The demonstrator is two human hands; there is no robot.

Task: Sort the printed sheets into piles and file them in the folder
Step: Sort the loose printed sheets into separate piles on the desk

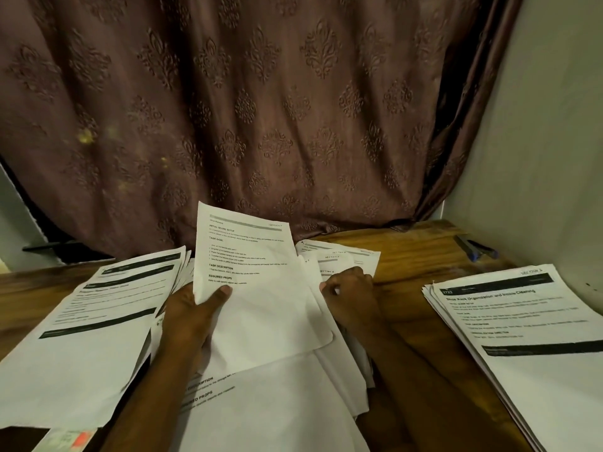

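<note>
My left hand [195,308] grips a printed sheet [257,288] by its left edge, thumb on top, and holds it tilted up above the middle stack [277,402]. My right hand [350,296] rests curled on the right side of the loose sheets [339,256] at the back centre, pinching their edges. A pile of sheets with black header bars [88,327] lies at the left. Another neat pile [528,327] lies at the right. I see no folder for certain.
The sheets lie on a wooden table [404,256]. A brown patterned curtain [248,109] hangs right behind it and a pale wall [548,158] closes the right side. A blue pen [479,251] lies at the back right. Something with an orange patch [78,440] pokes out at the bottom left.
</note>
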